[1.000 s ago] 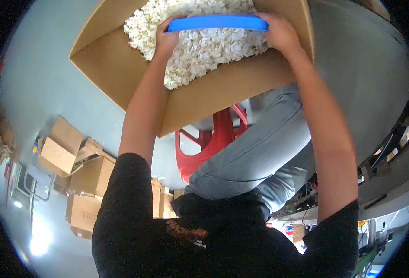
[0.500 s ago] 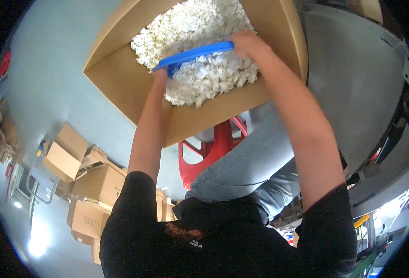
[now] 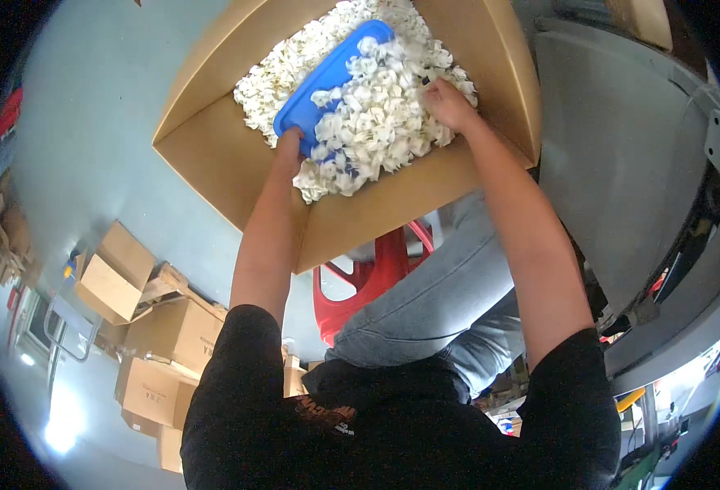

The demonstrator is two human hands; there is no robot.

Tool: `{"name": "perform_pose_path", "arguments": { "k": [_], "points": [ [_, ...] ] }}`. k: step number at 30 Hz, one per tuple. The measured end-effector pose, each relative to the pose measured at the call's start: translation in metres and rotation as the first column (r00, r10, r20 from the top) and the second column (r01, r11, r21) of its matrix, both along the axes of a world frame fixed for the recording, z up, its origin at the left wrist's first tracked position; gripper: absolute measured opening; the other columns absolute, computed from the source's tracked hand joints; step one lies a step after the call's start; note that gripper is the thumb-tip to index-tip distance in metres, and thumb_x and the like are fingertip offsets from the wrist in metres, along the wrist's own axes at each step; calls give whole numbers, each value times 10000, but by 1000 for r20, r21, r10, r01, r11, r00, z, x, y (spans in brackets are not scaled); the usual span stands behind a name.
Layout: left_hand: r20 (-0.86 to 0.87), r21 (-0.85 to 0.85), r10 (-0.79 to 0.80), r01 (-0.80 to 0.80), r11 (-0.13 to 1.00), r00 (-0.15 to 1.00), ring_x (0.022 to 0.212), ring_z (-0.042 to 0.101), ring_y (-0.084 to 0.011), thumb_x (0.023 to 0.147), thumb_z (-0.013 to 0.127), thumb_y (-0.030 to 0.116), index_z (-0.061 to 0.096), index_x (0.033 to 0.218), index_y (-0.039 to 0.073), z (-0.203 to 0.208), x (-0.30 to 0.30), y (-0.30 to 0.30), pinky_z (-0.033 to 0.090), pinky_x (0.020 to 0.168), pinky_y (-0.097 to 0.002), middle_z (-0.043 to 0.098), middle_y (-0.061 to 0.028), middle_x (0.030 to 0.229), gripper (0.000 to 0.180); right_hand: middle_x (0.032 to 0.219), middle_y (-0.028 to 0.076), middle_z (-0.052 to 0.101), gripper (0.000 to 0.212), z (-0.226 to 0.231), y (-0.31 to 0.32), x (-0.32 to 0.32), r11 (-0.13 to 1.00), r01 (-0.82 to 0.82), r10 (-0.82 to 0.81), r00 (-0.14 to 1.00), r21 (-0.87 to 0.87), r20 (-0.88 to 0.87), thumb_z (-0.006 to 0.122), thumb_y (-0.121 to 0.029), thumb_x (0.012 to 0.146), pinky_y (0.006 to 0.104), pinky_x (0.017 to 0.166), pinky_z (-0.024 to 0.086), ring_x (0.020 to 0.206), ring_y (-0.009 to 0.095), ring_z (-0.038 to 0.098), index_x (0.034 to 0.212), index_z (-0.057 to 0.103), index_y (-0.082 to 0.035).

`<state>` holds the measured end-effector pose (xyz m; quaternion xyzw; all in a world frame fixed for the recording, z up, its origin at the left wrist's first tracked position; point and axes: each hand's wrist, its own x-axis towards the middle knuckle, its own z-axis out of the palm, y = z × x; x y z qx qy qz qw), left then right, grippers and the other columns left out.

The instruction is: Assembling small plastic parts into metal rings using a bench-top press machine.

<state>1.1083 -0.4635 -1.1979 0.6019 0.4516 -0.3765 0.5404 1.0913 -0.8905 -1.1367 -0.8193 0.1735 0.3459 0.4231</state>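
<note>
A blue plastic tub (image 3: 311, 91) lies tilted inside a large cardboard box (image 3: 213, 155), partly covered by a heap of small white pieces (image 3: 384, 122). My left hand (image 3: 290, 145) is closed on the tub's near left end, thumb over the rim. To the right of the tub, my right hand (image 3: 450, 106) is at the edge of the heap, clear of the tub. Its fingers are curled in among the pieces, and what they hold, if anything, is hidden. Some of the pieces look blurred by motion.
Beneath the box's near edge stands a red plastic stool (image 3: 368, 282), beside my leg in grey jeans (image 3: 425, 302). Several cardboard boxes (image 3: 152, 388) are stacked at the lower left. A grey panel (image 3: 621, 122) stands on the right.
My right hand has let go of the tub and moved down to the white pieces. The tub has turned, its far end swinging up and away, and white pieces now spread over its right side.
</note>
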Motion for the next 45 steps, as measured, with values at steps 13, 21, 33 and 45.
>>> {"name": "perform_pose_path", "arguments": {
  "k": [13,21,33,45],
  "points": [
    [76,-235,330,-304,923,941,1015,675,-357,803,507,110,638,1099,30,-4,-49,-116,561,949,-516,677,-150,1104,333,1289,149,680,470,63,-3,-26,994,59,-51,995,90,-85,575,-335,1030,375,1013,495,1163,281,642,1370,594,-11],
    [22,-263,394,-375,889,919,1212,634,-376,910,457,205,626,1291,1,53,-21,-122,479,1089,-551,660,-175,1319,464,1154,116,707,390,153,-40,-42,793,571,-580,814,212,-26,559,-283,1049,347,962,490,1089,208,653,1289,628,16],
    [-1,-490,380,-332,806,925,1152,656,-351,854,512,216,596,1345,58,92,-34,-110,554,991,-514,674,-152,1253,522,1175,40,695,316,228,-10,-99,613,719,-772,633,328,54,525,-275,1088,320,924,500,1054,160,657,1256,633,-30],
    [155,-515,373,-247,821,915,1181,647,-375,752,492,153,583,1355,16,211,-54,-97,527,1041,-537,671,-157,1275,625,1238,103,703,329,347,-11,-172,481,706,-869,460,519,181,532,-261,1090,345,968,508,1101,193,665,1269,630,-4]
  ]
}}
